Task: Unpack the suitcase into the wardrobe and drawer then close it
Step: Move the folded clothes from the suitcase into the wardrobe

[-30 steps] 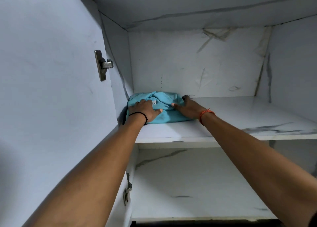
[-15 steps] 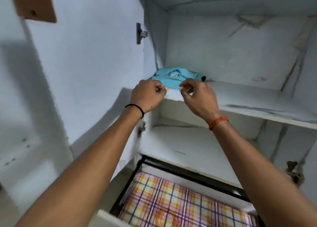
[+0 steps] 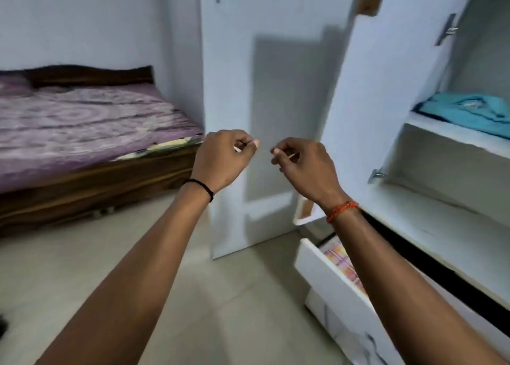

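Note:
A folded teal garment (image 3: 469, 111) lies on the upper shelf (image 3: 452, 134) of the open white wardrobe at the right. Below it the drawer (image 3: 328, 279) is pulled out, and a pink and orange checked cloth (image 3: 343, 262) lies inside it. My left hand (image 3: 223, 160) and my right hand (image 3: 302, 166) hang in the air in front of the wardrobe door, left of the shelves. Their fingers are loosely curled and hold nothing. The suitcase is not in view.
Two white wardrobe doors (image 3: 386, 88) (image 3: 248, 88) stand open between me and the wall. A wooden bed (image 3: 82, 122) with a purple sheet fills the left side. Beige floor tiles (image 3: 82, 268) stretch in front of it.
Both hands let go of the teal garment on the shelf and drew back from the wardrobe. My view swung left, bringing the bed and floor into sight.

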